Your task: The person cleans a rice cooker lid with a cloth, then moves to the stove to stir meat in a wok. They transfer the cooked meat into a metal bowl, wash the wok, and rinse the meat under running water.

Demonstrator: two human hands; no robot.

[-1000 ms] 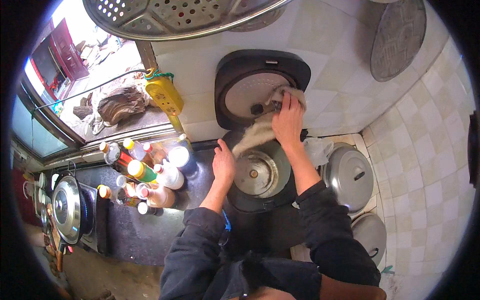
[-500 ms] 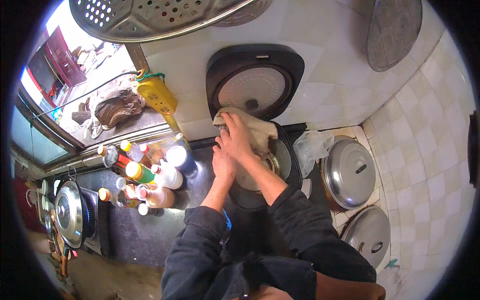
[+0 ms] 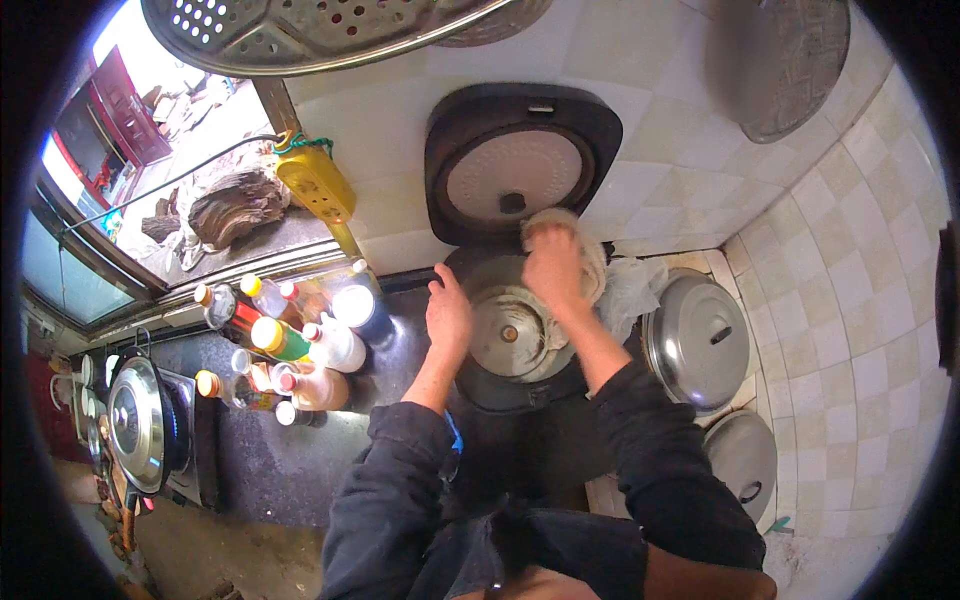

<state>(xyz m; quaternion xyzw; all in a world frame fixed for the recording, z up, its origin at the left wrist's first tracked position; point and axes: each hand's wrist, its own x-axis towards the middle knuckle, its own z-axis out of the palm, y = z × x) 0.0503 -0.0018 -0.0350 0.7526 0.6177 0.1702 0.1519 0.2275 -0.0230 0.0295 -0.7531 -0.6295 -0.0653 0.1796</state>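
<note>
An open rice cooker (image 3: 486,333) stands on the dark counter in front of me, its raised lid (image 3: 513,175) leaning back toward the tiled wall. No inner pot sits in it, so the bare metal bottom with its round centre shows. My right hand (image 3: 553,268) is closed around a beige cloth (image 3: 596,268) at the cooker's back right rim, just below the lid. Beside the cooker's left rim is my left hand (image 3: 449,312), empty, with a finger stretched out; whether it touches the rim I cannot tell.
Several bottles (image 3: 318,345) crowd the counter to the left, before a yellow power strip (image 3: 316,185). Farther left, a lidded pan (image 3: 138,425) sits on a lit gas burner. Rightward are a clear plastic bag (image 3: 632,288) and two lidded pots (image 3: 699,340). A perforated metal tray (image 3: 330,35) hangs above.
My right hand has carried the cloth from the cooker's back left to its back right. My left hand has parted from it and stays on the left side. The cooker's bottom is now exposed.
</note>
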